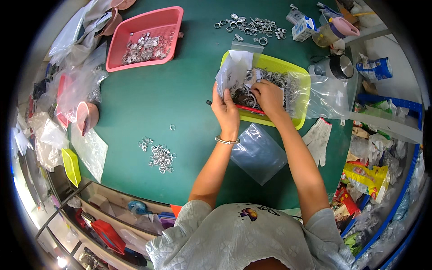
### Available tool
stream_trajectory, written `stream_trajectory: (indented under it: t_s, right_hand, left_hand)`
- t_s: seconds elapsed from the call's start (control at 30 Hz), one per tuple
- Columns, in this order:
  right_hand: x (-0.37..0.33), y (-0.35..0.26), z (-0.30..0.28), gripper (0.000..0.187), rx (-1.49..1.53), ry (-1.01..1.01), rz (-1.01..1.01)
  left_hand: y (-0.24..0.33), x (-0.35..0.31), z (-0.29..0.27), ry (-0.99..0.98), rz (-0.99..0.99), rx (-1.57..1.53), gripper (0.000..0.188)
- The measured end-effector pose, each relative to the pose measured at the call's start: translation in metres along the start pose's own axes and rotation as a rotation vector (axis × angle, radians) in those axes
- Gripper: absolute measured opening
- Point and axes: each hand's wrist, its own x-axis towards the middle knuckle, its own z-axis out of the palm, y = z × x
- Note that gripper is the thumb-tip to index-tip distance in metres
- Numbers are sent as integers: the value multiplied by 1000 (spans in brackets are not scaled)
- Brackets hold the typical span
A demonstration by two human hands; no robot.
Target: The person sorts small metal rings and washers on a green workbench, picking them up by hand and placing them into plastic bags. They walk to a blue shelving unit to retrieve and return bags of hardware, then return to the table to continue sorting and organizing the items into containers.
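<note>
My left hand (226, 111) is closed on a sheaf of white paper slips (232, 72), held over the left side of a yellow-green basket (306, 96). My right hand (268, 96) reaches into that basket with fingers curled and pinched; what they grip is hidden. Many small silver-coloured metal rings (281, 80) fill the basket, some inside clear plastic. A red pen (249, 109) with a dark end lies across the basket's near side, beside my left hand. Between my forearms, a clear plastic bag (258, 153) rests flat on the green table (193, 49).
A pink basket (116, 49) of metal pieces stands far left. Loose rings lie in piles at the back (258, 26) and front left (162, 157). A white glove (318, 139), a steel-lidded cup (339, 67) and a pink-lidded jug (330, 33) sit at right.
</note>
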Motion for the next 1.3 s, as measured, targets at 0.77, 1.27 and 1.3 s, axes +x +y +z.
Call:
stream_trajectory:
  t_s: [0.77,1.27,1.3]
  right_hand:
    - [-22,-2,-3,5,-122,429,168]
    - [-70,-103,-73,13,2080,-375,674]
    - [-71,-103,-75,11,2074,-387,664]
  left_hand:
    - [-4,-9,-3,28,138,-24,36]
    - [-19,-15,13,-468,352,371,42]
    - [-19,-16,13,-478,348,388,42]
